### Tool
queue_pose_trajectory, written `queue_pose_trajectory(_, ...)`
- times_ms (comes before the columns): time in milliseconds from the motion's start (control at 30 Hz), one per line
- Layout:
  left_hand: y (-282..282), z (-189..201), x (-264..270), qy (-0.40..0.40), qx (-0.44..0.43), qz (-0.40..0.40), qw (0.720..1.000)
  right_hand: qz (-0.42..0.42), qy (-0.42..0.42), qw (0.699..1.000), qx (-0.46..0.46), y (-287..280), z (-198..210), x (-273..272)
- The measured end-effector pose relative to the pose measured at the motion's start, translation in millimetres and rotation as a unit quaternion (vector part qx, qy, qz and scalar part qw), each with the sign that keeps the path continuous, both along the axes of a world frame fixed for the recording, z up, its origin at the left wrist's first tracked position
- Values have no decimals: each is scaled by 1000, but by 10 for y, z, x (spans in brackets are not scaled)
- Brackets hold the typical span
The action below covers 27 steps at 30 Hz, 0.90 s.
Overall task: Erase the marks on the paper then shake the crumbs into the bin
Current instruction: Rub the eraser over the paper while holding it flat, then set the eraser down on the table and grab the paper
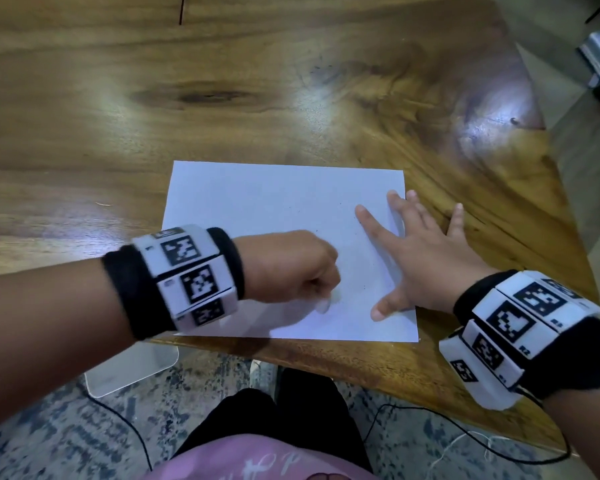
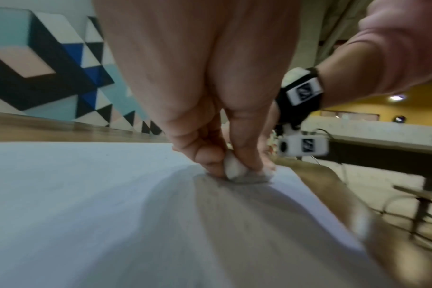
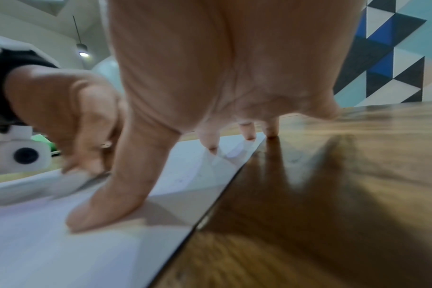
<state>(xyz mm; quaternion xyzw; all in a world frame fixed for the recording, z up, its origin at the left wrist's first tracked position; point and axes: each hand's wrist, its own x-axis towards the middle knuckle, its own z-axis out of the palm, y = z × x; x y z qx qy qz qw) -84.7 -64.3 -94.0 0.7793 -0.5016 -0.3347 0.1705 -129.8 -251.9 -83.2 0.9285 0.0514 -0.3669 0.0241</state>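
A white sheet of paper (image 1: 274,216) lies near the front edge of the wooden table (image 1: 187,98). My left hand (image 1: 291,268) pinches a small white eraser (image 2: 233,168) between thumb and fingers and presses it onto the paper's near middle. The eraser tip (image 1: 326,304) shows blurred under the fist. My right hand (image 1: 420,251) lies spread flat with straight fingers on the paper's right edge, some fingers on the sheet and some on the wood. A few dark specks dot the paper. The sheet (image 3: 62,243) bulges slightly near the eraser in the left wrist view.
The table's front edge runs just below the paper, and its right edge slants away beside my right hand. A white bin-like container (image 1: 132,368) stands on the patterned floor under the table's front edge. Cables trail across the floor at right.
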Motion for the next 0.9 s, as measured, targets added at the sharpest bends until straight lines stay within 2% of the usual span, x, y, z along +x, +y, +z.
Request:
queue_pose_trajectory(100,197,1,-13,29,40,-11,999,-1,1,1000,3,4,7,-2)
queue_pose_trajectory(267,-169,72,120,-21,-22,48,998,0,1,1000,0,11,4,-1)
queue_pose_trajectory(367,-326,35,23,-23,-13,24,999,-2,1,1000,4,10,6,-4)
queue_pose_trajectory(533,20,34,-4,39,41,-16,998,0,3,1000,4,1,1,-2)
queue_pose_trajectory(600,181,42,76,17,34,28,999,-2,5,1000,6,0,0,-1)
queue_pose_trajectory(667,253,47,166,-19,4,105,994,-2,7,1000,5,4,7,-1)
queue_pose_trajectory(733,247,36,169,-23,-13,141,990,-1,7,1000,5,14,9,1)
queue_pose_trajectory(833,255,2,37,-5,-30,112,993,0,2,1000,2,10,10,-4)
queue_pose_trajectory(900,350,-10,-10,20,-5,71,997,1,0,1000,2,7,7,-4)
